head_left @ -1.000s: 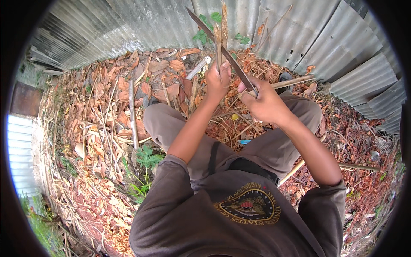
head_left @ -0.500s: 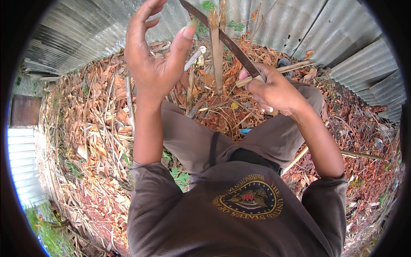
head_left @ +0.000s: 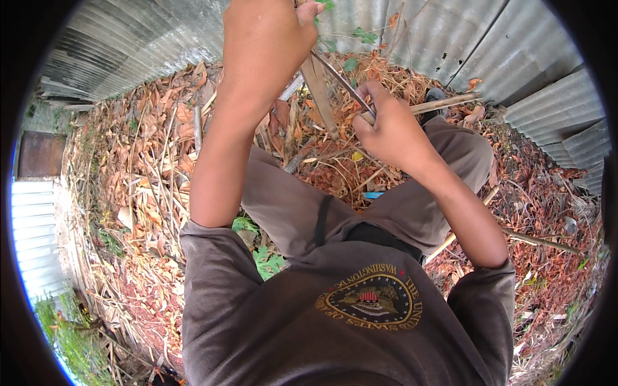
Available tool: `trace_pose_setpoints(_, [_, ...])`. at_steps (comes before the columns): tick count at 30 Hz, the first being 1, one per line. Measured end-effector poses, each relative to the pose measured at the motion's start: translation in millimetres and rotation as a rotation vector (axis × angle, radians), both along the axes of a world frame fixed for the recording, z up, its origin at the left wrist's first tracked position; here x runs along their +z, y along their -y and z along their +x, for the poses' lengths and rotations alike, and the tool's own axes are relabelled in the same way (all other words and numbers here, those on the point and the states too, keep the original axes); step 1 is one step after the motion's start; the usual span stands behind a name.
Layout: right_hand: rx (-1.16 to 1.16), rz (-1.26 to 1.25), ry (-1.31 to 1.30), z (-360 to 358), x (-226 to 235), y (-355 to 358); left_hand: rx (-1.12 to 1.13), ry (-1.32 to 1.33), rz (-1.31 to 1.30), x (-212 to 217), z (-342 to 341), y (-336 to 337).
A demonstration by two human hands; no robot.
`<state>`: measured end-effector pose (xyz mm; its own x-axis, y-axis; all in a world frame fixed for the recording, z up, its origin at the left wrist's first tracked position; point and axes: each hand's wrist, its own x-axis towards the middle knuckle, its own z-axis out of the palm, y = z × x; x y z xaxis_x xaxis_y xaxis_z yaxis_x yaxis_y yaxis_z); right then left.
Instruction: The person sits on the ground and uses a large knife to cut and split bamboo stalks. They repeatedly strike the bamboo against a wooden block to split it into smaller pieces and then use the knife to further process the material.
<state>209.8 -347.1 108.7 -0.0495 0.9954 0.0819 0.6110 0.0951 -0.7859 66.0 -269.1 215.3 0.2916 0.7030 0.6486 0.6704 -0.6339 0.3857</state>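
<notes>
A long dark-bladed machete [head_left: 342,78] is held by its handle in my right hand [head_left: 394,134], its fingers closed. The blade slants up and to the left, against a split wooden stick [head_left: 319,96]. That stick stands upright between my legs, its lower end down in the dry litter. My left hand [head_left: 265,48] is closed around the stick's upper part at the top of the view, thumb towards the blade. Most of its fingers and the machete's tip are hidden behind the hand or beyond the picture's edge.
Corrugated metal sheets [head_left: 425,38] form a wall ahead. Dry leaves [head_left: 151,141] and twigs cover the ground around my bent legs. A pole [head_left: 447,103] lies beyond my right hand. Green leaves [head_left: 267,262] poke up beside my left thigh.
My left hand, open and raised before, has come right and closed on the stick's upper part. My right hand has shifted slightly, still gripping the machete. The stick leans a little more.
</notes>
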Motion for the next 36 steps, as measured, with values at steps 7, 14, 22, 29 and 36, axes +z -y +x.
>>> trace_pose_setpoints(7, [-0.032, 0.373, 0.429, 8.1, -7.2, -23.6, 0.042, 0.017, 0.021, -2.5, 5.7, -37.1])
trace_pose_setpoints(14, [0.059, -0.387, -0.535, -1.2, 24.9, -22.6, 0.067, 0.012, 0.093, -11.3, 12.0, -51.2])
trace_pose_setpoints(22, [-0.053, -0.169, -0.104, -5.6, -83.7, -24.8, 0.08, 0.022, 0.077, -10.3, 24.4, -48.8])
trace_pose_setpoints(29, [-0.041, -0.015, 0.435, 5.1, -53.0, -25.9, 0.126, -0.032, 0.147, -12.2, 16.0, -55.3])
trace_pose_setpoints(36, [0.015, -0.539, -0.504, -13.7, -38.2, -27.0, 0.228, -0.043, 0.109, -13.3, 15.9, -62.0])
